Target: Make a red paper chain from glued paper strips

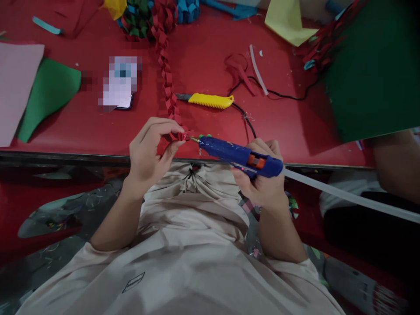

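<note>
My left hand (149, 151) pinches the near end of a long red folded-paper chain (167, 83) that runs up the red table (203, 57) to the far edge. My right hand (262, 179) grips a blue hot glue gun (239, 154) with an orange trigger; its nozzle touches the pinched chain end. A white glue stick (348, 197) juts from the gun's back toward the right. The gun's black cord (247, 122) trails away over the table.
A yellow-handled utility knife (210, 100) lies just beyond the hands. A phone (123, 83), green paper (49, 96) and pink paper (16, 87) lie left. Yellow paper (288, 22), a large green sheet (370, 74) and another person's arm (393, 157) are right. More paper chains (144, 17) pile at the back.
</note>
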`<state>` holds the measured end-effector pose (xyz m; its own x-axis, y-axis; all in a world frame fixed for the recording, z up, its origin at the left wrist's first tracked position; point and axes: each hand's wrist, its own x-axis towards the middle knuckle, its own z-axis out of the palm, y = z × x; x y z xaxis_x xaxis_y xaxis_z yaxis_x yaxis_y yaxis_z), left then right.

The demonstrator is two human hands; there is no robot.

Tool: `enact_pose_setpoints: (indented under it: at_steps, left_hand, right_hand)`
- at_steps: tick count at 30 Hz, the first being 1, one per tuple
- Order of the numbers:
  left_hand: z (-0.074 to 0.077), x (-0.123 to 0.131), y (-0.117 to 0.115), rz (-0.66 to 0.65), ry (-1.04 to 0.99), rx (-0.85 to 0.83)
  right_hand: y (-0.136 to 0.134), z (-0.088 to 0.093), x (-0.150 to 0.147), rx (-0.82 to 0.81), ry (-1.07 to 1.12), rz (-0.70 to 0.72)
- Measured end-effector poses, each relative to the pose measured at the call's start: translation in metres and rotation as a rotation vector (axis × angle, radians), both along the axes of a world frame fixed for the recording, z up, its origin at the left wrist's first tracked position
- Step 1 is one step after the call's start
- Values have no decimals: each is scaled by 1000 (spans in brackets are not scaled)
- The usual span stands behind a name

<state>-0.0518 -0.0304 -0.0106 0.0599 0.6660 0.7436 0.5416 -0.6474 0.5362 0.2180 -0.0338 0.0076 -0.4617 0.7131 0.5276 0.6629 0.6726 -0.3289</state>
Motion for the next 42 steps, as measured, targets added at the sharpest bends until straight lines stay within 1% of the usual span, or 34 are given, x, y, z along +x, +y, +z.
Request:
enact_pose_setpoints:
  at_steps: [3,5,8,11,15,17,19,20,21,22,23,24,25,26,27,28,29,30,31,33,35,38,42]
  left_hand:
    - [-1,-1,0,30,19,-16]
    - [-2,-3,0,34,29,-29]
    - [-4,-8,1,10,30,-15]
    - [-7,-12,0,-3,1,-38]
    - [-9,-12,0,-36,-70,-51]
    - [-8,-10,0,-58,-111,-53]
    - [-7,-8,0,-67,-149,-51]
    - [-7,-7,0,-64,-167,-54]
    - [-6,-6,0,-62,-187,-57]
    - [-6,-5,0,-63,-206,-61]
    - [-5,-4,0,-66,-225,-67]
    - [-5,-2,0,-76,-245,-73]
    - [-5,-1,0,-93,-261,-75]
    - [-5,1,0,-113,-269,-76]
    - [-5,3,0,-128,-271,-78]
    - [-5,4,0,-139,-271,-81]
    - [-5,6,-1,-146,-270,-84]
    - [-5,7,-1,-147,-267,-87]
    - [-5,8,-3,-143,-266,-91]
    - [-6,9,-5,-139,-267,-100]
    - [-7,8,-8,-150,-275,-117]
    - [-9,7,-8,-168,-307,-127]
    - [-11,4,-6,-171,-345,-122]
  right_hand:
    - [9,-9,23,80,78,-47]
    - [19,-14,48,148,78,-130]
    - [37,-20,89,149,-43,-259]
    - [51,-26,121,26,-140,-338]
    - [59,-41,144,-182,-201,-427]
    - [60,-48,149,-217,-206,-485]
    - [57,-52,147,-170,-181,-502]
    - [53,-53,143,-111,-134,-503]
    - [49,-53,136,-13,-51,-521]
    - [44,-52,125,120,67,-554]
    - [38,-50,111,283,216,-600]
    - [31,-47,94,491,380,-677]
    - [24,-43,75,651,530,-710]
    - [18,-38,55,690,593,-655]
    - [13,-31,34,664,585,-514]
    - [9,-23,14,613,535,-342]
    - [7,-15,-4,500,468,-207]
    - [6,-6,-20,412,408,-86]
    - [7,2,-34,333,362,-17]
    - [10,15,-54,217,300,57]
    - [15,21,-66,130,258,84]
    - [22,18,-74,42,225,126]
    - [27,6,-78,-2,262,193]
